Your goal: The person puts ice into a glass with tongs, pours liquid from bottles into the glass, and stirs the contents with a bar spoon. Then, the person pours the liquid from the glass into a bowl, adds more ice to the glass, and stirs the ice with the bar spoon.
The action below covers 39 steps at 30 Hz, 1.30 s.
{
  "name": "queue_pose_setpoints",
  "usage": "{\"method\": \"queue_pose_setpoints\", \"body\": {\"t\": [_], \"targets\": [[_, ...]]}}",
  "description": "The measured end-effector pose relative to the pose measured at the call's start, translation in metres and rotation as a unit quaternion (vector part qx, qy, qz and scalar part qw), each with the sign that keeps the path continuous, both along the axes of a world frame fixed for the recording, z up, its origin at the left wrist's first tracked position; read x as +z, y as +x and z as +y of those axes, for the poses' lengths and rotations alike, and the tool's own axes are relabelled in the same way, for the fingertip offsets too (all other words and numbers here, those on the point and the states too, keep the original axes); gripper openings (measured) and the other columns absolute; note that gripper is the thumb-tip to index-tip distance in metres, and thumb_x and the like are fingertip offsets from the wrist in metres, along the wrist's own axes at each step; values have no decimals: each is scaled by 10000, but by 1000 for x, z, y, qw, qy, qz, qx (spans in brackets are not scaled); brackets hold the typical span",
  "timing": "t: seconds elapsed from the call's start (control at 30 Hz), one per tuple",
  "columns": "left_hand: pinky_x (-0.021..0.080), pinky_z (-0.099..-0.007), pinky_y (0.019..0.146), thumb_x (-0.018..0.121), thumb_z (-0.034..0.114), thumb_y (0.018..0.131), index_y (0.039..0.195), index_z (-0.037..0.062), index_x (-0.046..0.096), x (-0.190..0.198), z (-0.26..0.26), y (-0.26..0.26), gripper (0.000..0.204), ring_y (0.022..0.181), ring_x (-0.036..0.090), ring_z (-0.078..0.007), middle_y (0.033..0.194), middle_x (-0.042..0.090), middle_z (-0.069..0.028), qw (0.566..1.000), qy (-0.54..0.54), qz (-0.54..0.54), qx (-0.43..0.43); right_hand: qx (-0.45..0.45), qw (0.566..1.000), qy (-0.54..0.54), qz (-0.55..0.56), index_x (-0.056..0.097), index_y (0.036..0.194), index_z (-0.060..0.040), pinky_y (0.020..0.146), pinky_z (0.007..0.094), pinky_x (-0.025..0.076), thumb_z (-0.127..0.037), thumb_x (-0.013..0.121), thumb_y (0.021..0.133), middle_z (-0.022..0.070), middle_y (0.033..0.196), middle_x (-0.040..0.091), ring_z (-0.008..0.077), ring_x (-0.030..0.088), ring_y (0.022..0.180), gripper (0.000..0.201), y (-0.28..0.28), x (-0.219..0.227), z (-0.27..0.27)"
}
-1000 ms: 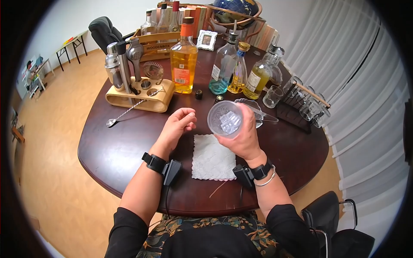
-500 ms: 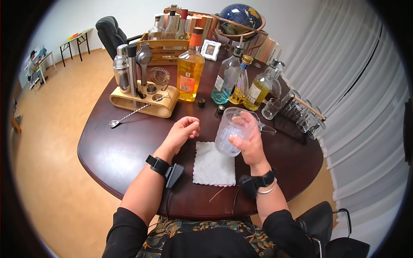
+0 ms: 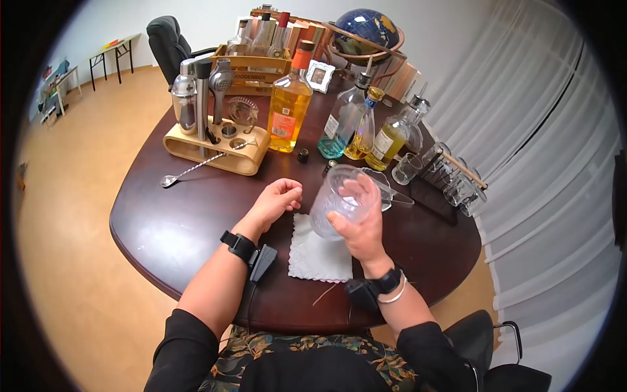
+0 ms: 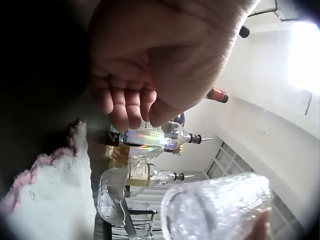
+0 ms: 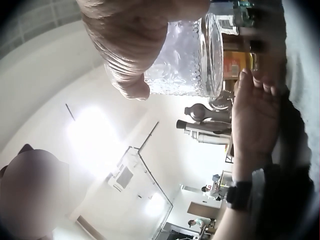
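My right hand (image 3: 366, 236) grips a clear, textured glass (image 3: 326, 210), its thumb on the near side and its fingers round the far side. The glass is tilted over the back part of a white scalloped cloth (image 3: 317, 258), its mouth toward the upper right in the head view. In the right wrist view, the thumb and palm cover part of the glass (image 5: 182, 70). Left of it, my left hand (image 3: 274, 201) holds nothing, its fingers loosely curled. The left wrist view shows those bent fingers (image 4: 132, 107) apart from the glass (image 4: 215, 205).
Behind my hands stand an orange-topped amber bottle (image 3: 287, 111) and several other bottles (image 3: 386, 145). A wooden bar-tool stand (image 3: 215, 153) with a twisted spoon (image 3: 196, 170) is at the left. A glass rack (image 3: 450, 183) and a small glass (image 3: 408, 168) stand right. Bottle caps (image 3: 302, 155) lie behind the cloth.
The glass has turned from mouth toward the head camera to a more side-on tilt, and its ice-like contents show less. My left hand keeps about the same pose.
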<state>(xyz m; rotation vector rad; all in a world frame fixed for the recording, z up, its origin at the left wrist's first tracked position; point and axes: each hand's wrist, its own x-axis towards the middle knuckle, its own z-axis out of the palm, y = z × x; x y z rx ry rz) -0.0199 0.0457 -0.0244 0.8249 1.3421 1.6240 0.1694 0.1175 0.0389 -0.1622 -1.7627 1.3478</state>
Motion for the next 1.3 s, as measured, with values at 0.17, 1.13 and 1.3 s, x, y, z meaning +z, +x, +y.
{"method": "queue_pose_setpoints", "body": {"t": [0.17, 1.13, 1.3], "targets": [[446, -205, 704, 591, 232, 940, 1091, 54, 565, 2, -4, -4, 235, 777, 580, -87, 889, 601, -7, 1000, 0, -1, 6, -107, 992, 69, 7, 290, 1358, 3, 1027, 366, 368, -104, 806, 700, 134, 1208, 445, 230, 459, 1140, 843, -17, 12, 28], [479, -218, 706, 596, 187, 915, 1035, 40, 571, -4, -1, -4, 191, 792, 588, -91, 894, 608, -14, 1000, 6, 10, 6, -112, 989, 90, 21, 286, 1364, -10, 1013, 373, 377, -81, 770, 734, 127, 1226, 446, 231, 455, 1149, 798, -14, 8, 22], [482, -217, 692, 609, 177, 905, 1035, 38, 577, -7, 1, -4, 194, 771, 588, -89, 863, 616, -15, 999, 31, -14, 2, -110, 993, 11, -35, 281, 1368, 8, 1008, 385, 383, -117, 771, 747, 147, 1233, 445, 241, 469, 1141, 801, 32, 0, 11]]}}
